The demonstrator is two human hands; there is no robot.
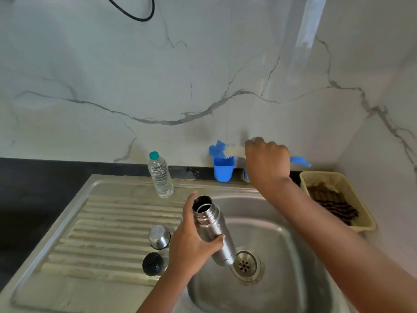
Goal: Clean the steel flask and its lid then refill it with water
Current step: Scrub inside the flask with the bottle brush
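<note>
Stainless steel sink (282,279) with ribbed drainboard (101,227), set in the dark bench (33,177), is the largest item noted. A cream basket (361,213) sits on the bench to my right, holding something dark. Over the basin, my left hand (191,242) holds the steel flask (214,231), fingers curled round its middle, mouth open and tilted up toward the wall, base above the drain (245,263). A capped plastic water bottle (160,177) stands at the back of the drainboard. My right hand (267,161) is raised near the wall, fingers closed on a blue-handled bottle brush (232,151); its pale bristles hang just above a blue cup holder (223,169). The steel cap (159,236) and black stopper (152,264) rest on the drainboard, just left of my left hand. Judgement: the flask is opened, scrubbing is not begun, and the step in hand is fetching the brush. The next move calls for bringing the bristles to the flask mouth, aligning them with the narrow neck, and keeping the flask steady over the basin. I see no running water or tap.
</note>
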